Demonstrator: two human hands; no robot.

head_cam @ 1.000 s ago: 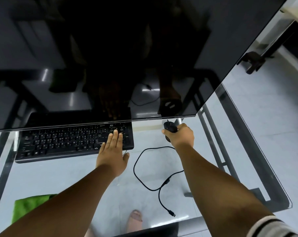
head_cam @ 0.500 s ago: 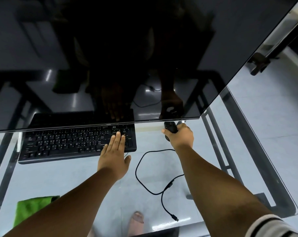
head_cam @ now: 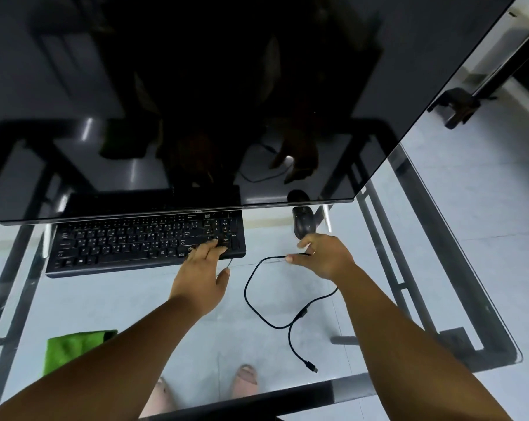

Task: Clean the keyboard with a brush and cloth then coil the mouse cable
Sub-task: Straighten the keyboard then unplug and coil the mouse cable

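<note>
Feet [head_cam: 245, 379] seen through the glass bench [head_cam: 439, 299], nearest the viewer. Cloth [head_cam: 72, 347], green, at the near left of the bench, partly hidden by the left forearm; no brush in view. Cable [head_cam: 251, 299], black, thin, slack: plug end [head_cam: 311, 366] lies nearest, then the cord rises, crosses itself at a small lump, loops wide to the left and comes back round toward the right hand [head_cam: 323, 258]. Judged: cleaning looks finished and coiling is the step in hand, not yet begun as a neat coil. Right hand holds the cable where it runs left to right just short of the mouse [head_cam: 302, 224]; thumb and forefinger pinch the cord, the other fingers [head_cam: 304, 243] loosely curled above it. Mouse lies just beyond that hand, its long axis pointing away, half under the monitor [head_cam: 196, 101] edge. Right hand is the nearer to both cord and mouse; the free length trails back toward the viewer, so gathering should run that way. Left hand [head_cam: 201, 273] lies flat with fingers straight on the right end of the keyboard [head_cam: 120, 241], holding nothing, thumb off the near edge. Keyboard sits crosswise, its far edge under the monitor. Dark monitor at the far end reflects hands and bench.
</note>
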